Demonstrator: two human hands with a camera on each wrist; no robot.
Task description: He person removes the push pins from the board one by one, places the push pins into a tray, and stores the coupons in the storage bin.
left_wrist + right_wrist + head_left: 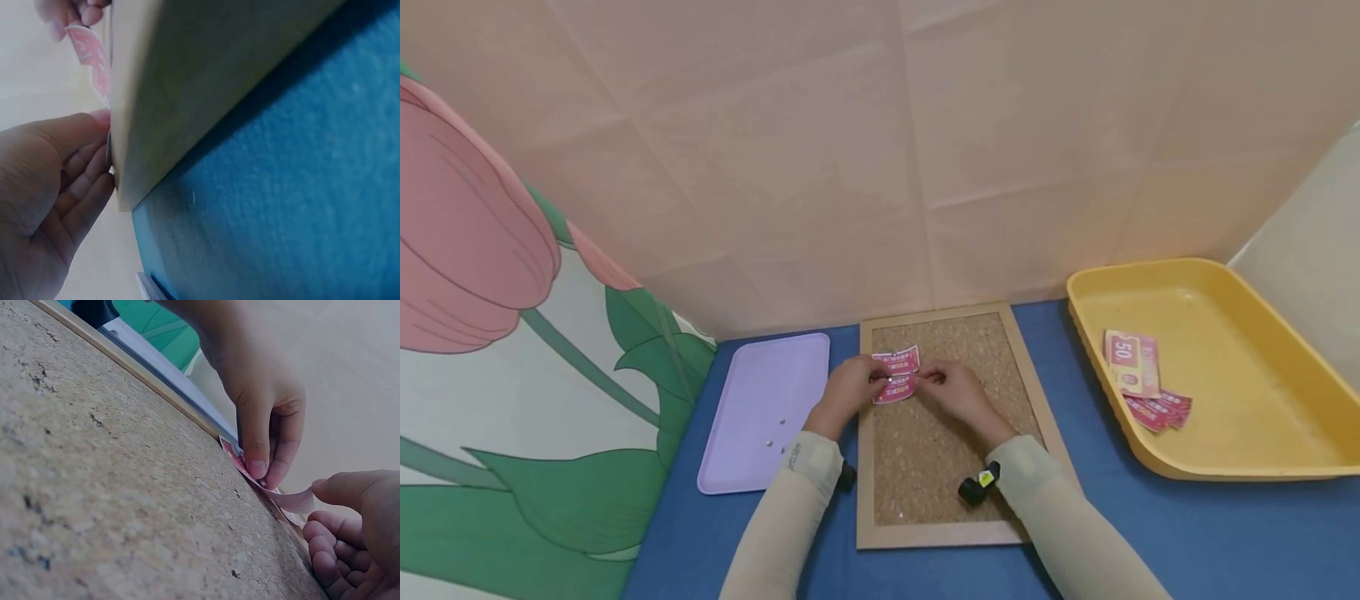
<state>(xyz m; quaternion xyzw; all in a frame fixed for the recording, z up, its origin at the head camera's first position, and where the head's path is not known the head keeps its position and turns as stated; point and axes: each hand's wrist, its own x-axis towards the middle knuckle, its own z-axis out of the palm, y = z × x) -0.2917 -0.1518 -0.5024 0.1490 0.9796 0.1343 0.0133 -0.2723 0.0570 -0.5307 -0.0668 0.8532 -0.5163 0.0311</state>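
Pink coupon [897, 390] lay at the upper left of the cork board [917, 467]; left hand [852, 383] pinched its left edge, right hand [961, 392] its right, presumably to steady it. Small studs [769, 443] sat in the purple tray [775, 371], seemingly for easy left-side reach.

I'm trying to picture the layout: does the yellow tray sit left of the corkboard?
No: the yellow tray sits right of the corkboard, and the purple tray lies left.

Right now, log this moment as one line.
left grip: fingertips at pink coupons | right grip: pinches lifted coupon end | corkboard: beneath coupons | purple tray: small round pieces | yellow tray: more coupons
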